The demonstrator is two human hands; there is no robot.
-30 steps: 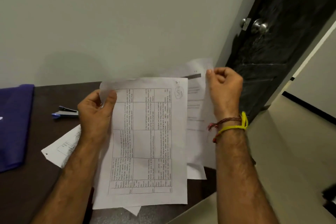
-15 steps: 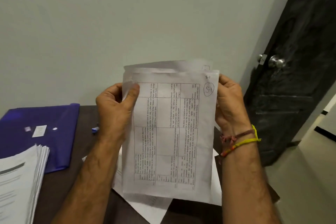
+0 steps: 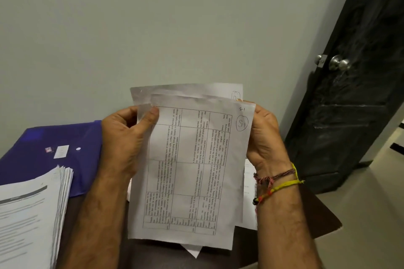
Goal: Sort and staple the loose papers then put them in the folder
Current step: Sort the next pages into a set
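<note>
**White sheets held up over the dark table**

White printed sheets, a few layered, stand upright in both hands above the table's near right part. I see my left hand gripping their left edge, thumb pressed across the front page near the top. My right hand wraps the right edge, fingers hidden behind the paper; threads and a yellow band circle that wrist. The front page carries a table and a circled "S-1" at its top right. A thick paper stack sits at the table's near left edge. Beyond it, the blue folder lies flat at the far left corner. Further right, a dark door.
</note>
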